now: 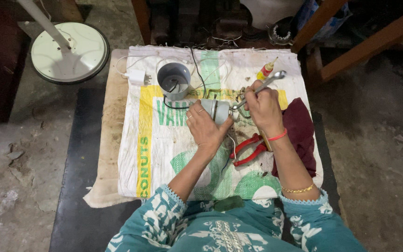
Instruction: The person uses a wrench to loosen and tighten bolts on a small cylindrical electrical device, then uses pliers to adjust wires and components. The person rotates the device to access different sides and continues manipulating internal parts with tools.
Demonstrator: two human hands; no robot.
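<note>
Left grip: the left hand [204, 127] is closed around a small grey motor housing [216, 110], fingers wrapped over its near side, holding it up just above the desk at the centre of the frame.
Right grip: the right hand [263, 106] is clamped on the shank of a silver spanner [260, 88]; the lower end of the tool meets the right side of the motor housing, the upper end points to the upper right.
Motor housing: one, in the left hand, with a black wire [200, 77] running from it up toward the cup.
Grey cup-shaped cover: one [173, 80], upright and open-topped, upper centre-left on the sack.
Pliers: one pair, red-handled [249, 149], lying just below the hands, handles apart.
Small bottle: one, yellow with a red cap [266, 70], above the right hand.
White plug adapter: one [137, 77], left of the cup.
Maroon cloth: one [301, 133], under the right forearm.
Desk cover: one white printed sack [159, 158].
Floor, upper left: one round white fan base [69, 52].
</note>
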